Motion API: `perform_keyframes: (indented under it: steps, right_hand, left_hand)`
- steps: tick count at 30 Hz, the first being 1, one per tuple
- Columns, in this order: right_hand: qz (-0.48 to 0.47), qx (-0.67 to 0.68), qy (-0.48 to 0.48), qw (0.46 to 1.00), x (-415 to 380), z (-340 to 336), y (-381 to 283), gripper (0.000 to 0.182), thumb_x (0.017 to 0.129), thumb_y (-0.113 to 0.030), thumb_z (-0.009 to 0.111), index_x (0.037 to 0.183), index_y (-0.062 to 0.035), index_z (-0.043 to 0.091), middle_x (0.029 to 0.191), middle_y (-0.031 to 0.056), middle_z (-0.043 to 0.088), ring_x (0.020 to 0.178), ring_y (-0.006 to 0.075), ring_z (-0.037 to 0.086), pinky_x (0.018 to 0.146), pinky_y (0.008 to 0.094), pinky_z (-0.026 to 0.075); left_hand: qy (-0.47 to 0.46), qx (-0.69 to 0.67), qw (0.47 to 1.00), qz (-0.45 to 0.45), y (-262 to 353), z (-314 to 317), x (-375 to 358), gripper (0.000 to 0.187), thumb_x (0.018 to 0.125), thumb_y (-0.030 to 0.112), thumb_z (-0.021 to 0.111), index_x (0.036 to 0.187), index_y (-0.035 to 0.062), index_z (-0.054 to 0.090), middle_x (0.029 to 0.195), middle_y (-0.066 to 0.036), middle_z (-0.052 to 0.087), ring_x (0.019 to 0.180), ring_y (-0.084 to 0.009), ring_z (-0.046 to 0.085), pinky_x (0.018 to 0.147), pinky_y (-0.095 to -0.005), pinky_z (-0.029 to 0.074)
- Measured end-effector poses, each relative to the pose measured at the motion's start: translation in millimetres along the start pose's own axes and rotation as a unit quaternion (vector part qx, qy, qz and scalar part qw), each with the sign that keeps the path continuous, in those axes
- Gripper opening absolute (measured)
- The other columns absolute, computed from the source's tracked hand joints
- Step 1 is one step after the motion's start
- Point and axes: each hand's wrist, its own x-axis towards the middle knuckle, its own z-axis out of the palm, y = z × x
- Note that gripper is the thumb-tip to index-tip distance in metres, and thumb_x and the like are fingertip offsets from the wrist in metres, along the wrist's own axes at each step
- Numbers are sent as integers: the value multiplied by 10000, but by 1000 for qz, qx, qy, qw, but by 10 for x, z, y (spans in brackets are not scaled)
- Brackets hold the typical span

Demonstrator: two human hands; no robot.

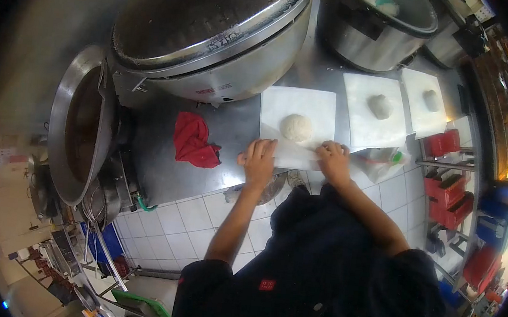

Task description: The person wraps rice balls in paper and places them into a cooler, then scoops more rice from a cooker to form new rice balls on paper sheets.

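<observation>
A square sheet of white paper [277,103] lies near the table's front edge, with a rounded mound of what looks like cooked rice [296,128] on its middle. My left hand [259,158] pinches the near left corner of this sheet. At the near right corner, my right hand [334,161] grips the same sheet. Between my hands the near edge is lifted and folded up toward the mound. To the right lie a second sheet [359,95] with a mound [381,107] and a third sheet [417,88] with another mound [432,100].
Behind the sheets stand a large lidded cooker [256,68] and an open pot [360,44] with white food inside. A crumpled red cloth [195,141] lies left of my hands. A wok [81,125] is farther left. A plastic bag [383,164] hangs at the right edge.
</observation>
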Motion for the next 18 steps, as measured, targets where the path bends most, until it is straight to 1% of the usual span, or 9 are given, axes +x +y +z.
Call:
perform_keyframes:
  steps: [4,7,8,10,11,13,14,16,18]
  right_hand:
    - [-23,17,-5,1000,-77,-176,249,271,729,-76,685,986,-159,659,1058,25,580,1049,230,553,951,499,351]
    - [-67,49,-20,996,-104,-282,339,316,710,-65,684,1010,-165,669,1056,22,587,1066,228,540,958,472,339]
    - [-19,89,-7,996,-105,-309,328,333,698,-67,685,1017,-162,674,1046,25,592,1082,232,531,966,461,328]
    - [28,129,6,991,-103,-311,364,351,686,-69,687,1025,-158,679,1035,29,597,1098,236,521,973,451,317]
    - [54,151,14,987,-112,-294,420,316,724,-83,682,1034,-143,680,1033,38,600,1107,243,514,976,444,308]
    - [80,172,20,982,-89,-235,457,282,763,-97,677,1043,-129,680,1031,46,603,1116,249,507,979,438,299]
    - [115,220,39,968,-58,-184,443,196,817,-126,658,1012,-109,673,1029,53,602,1119,253,503,982,441,291]
    - [150,265,55,951,-6,-79,419,130,872,-155,639,981,-90,666,1026,60,602,1123,256,499,984,444,284]
    - [144,216,141,955,84,20,391,152,956,-209,579,911,-77,640,957,60,616,1077,248,526,984,442,271]
  left_hand:
    - [-111,-8,991,70,-276,-131,-9,358,709,61,637,1014,232,711,923,76,583,1007,-139,538,809,-447,251]
    - [-164,-33,983,70,-302,-274,-5,331,718,71,656,1013,211,711,943,59,594,1005,-146,536,816,-442,251]
    - [-165,-31,983,72,-289,-315,-2,331,718,71,656,1013,211,711,943,59,594,1005,-146,536,816,-442,251]
    - [-185,-167,969,0,-217,-411,53,243,786,92,671,1013,171,703,944,28,605,978,-171,545,848,-432,264]
    - [-185,-165,969,-1,-222,-333,30,243,786,92,671,1013,171,703,944,28,605,978,-171,545,848,-432,264]
    - [-118,-317,931,-135,-211,-95,-28,152,859,136,671,1008,122,690,957,-11,619,959,-204,551,894,-425,277]
    - [-120,-317,931,-136,-189,-6,-39,152,859,136,671,1008,122,690,957,-11,619,959,-204,551,894,-425,277]
    - [-75,-323,898,-290,-96,147,-2,124,932,179,609,992,91,673,967,-43,633,947,-224,563,915,-413,295]
    - [-21,-246,928,-279,33,319,67,138,945,194,588,975,82,664,947,-66,639,906,-233,578,907,-412,303]
